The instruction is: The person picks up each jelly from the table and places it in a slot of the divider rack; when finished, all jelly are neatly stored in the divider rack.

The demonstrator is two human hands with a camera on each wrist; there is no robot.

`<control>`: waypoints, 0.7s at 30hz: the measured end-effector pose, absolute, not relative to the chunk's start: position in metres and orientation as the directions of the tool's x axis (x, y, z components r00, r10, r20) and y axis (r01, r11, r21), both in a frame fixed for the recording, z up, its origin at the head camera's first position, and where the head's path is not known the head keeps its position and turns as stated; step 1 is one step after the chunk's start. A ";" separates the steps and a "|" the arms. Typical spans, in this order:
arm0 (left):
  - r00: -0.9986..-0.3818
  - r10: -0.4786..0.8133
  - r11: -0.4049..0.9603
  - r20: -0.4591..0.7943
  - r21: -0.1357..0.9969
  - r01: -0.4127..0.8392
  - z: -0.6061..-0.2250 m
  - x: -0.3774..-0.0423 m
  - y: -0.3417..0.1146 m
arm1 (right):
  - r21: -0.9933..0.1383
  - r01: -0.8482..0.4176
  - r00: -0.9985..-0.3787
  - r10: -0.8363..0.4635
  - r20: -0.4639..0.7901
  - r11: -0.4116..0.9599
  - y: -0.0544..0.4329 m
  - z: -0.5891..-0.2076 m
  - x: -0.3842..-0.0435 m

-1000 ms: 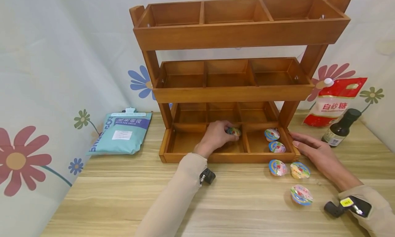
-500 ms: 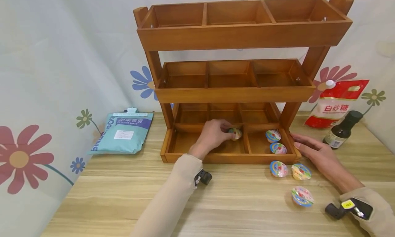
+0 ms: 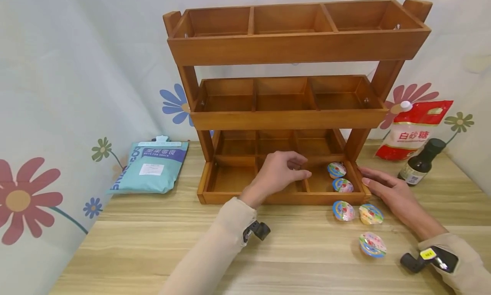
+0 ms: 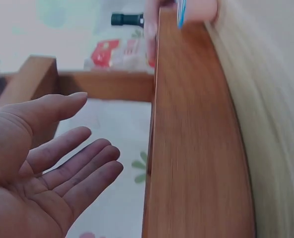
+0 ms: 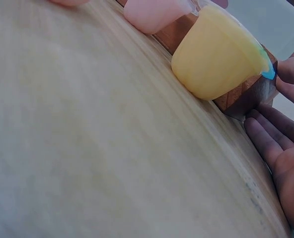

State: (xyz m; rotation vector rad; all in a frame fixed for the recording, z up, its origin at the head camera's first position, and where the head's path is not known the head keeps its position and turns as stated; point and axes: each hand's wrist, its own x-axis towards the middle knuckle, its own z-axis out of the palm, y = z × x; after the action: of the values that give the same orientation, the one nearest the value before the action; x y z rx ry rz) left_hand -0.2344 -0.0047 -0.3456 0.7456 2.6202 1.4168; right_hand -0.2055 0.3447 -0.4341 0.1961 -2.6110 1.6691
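My left hand (image 3: pixel 278 173) hovers over the middle compartment of the wooden rack's (image 3: pixel 284 198) bottom tray, thumb and fingers apart. The left wrist view has the same hand (image 4: pixel 57 168) with its palm bare. Two jelly cups (image 3: pixel 336 170) lie in the right compartment, one before the other. On the table in front are two pink jelly cups (image 3: pixel 343 211) and a yellow jelly cup (image 3: pixel 371 214). My right hand (image 3: pixel 395 197) has its fingertips against the tray's right end, fingers extended. Much of the middle compartment is hidden behind my left hand.
Two more tiers of the rack rise above the bottom one, the top tier (image 3: pixel 299 47) overhanging the hands' area. A blue snack bag (image 3: pixel 153 169) lies to the left. At the right stand a red-and-white sugar bag (image 3: pixel 412 133) and a dark bottle (image 3: pixel 422 163).
My left hand held a jelly cup in the middle compartment; it has let go and moved slightly right, and that cup is out of sight. My right hand stays at the tray's end.
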 end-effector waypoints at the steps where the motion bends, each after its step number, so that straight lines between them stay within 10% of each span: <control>1: -0.874 0.456 0.449 0.165 0.806 0.386 -0.345 -0.231 -0.003 | -0.902 -0.126 -0.991 -0.086 0.100 0.413 0.345 -0.434 -0.205; 21: -0.805 0.564 0.380 0.185 0.807 0.452 -0.354 -0.197 0.036 | -0.907 -0.162 -0.987 -0.085 0.139 0.389 0.343 -0.436 -0.206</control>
State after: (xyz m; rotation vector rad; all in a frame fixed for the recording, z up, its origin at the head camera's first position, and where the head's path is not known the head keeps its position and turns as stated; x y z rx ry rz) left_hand -0.1968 0.0359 -0.3540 0.9283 2.5075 1.4054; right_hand -0.2063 0.3434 -0.4362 0.2276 -2.5593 1.6830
